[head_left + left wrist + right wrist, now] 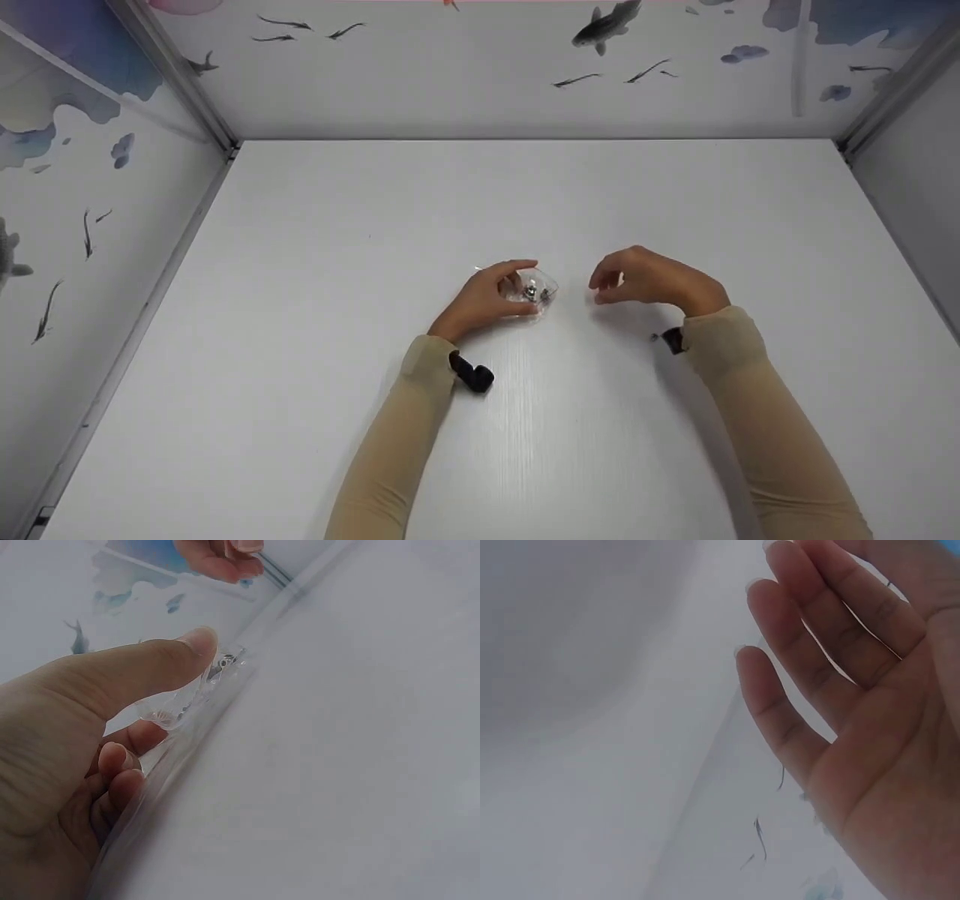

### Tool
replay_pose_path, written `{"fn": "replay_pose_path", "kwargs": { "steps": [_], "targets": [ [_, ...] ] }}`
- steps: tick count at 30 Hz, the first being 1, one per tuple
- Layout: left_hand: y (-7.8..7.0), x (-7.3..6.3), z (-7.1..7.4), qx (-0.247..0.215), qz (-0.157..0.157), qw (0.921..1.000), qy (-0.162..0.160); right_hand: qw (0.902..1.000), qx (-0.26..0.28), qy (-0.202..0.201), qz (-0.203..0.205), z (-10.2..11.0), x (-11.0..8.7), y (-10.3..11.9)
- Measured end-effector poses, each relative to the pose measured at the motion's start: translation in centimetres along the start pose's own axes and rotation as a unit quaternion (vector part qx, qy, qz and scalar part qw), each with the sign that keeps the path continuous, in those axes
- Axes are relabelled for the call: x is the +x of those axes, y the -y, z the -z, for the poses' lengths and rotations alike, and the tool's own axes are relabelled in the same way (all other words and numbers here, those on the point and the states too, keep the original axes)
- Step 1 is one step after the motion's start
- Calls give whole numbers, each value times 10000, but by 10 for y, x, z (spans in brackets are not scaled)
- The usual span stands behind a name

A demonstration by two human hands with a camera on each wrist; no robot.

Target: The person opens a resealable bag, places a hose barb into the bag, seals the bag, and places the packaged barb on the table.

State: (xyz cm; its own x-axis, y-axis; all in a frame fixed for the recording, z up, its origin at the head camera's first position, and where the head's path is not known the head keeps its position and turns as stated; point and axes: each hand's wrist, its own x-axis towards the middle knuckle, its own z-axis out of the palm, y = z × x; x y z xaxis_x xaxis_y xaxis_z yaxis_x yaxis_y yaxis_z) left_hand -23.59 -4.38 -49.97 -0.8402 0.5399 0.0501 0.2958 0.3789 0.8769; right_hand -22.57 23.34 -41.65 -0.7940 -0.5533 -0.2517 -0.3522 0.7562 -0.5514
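Observation:
My left hand [484, 296] curls its thumb and fingers around a small clear plastic bag [550, 283] at the middle of the white table. Inside the bag lie several tiny shiny metal pieces [531, 291], too small to name. In the left wrist view, the thumb rests against the crinkled bag [169, 709] beside the metal pieces [225, 661]. To the right of the bag and apart from it, my right hand [649, 279] hovers over the table with loosely bent fingers. The right wrist view shows its bare palm; the thumb and index tips are cut off there.
A tiny dark speck or piece [654, 337] shows next to the black wrist camera [673, 340] on my right arm. The white table [300, 375] is bounded by a back wall [450, 97] and a left wall [112, 180], both printed with fish.

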Motion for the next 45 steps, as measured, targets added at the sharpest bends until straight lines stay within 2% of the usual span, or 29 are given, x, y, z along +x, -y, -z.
{"fn": "replay_pose_path", "kwargs": {
  "steps": [16,21,23,35,45],
  "targets": [
    [2,-2,0,18,34,10000,-51,9953,-20,650,-724,8,-45,-31],
    [4,-3,-2,-70,169,9998,-34,9933,66,862,-768,5,-54,-38],
    [4,-3,-2,-99,228,9997,-24,9930,85,897,-758,4,-57,-39],
    [1,-2,-1,-10,106,9999,-1,9921,157,847,-915,-3,-57,-40],
    [1,-1,-1,-43,95,9999,-6,9947,42,764,-691,-7,-55,-41]
  ]
}}
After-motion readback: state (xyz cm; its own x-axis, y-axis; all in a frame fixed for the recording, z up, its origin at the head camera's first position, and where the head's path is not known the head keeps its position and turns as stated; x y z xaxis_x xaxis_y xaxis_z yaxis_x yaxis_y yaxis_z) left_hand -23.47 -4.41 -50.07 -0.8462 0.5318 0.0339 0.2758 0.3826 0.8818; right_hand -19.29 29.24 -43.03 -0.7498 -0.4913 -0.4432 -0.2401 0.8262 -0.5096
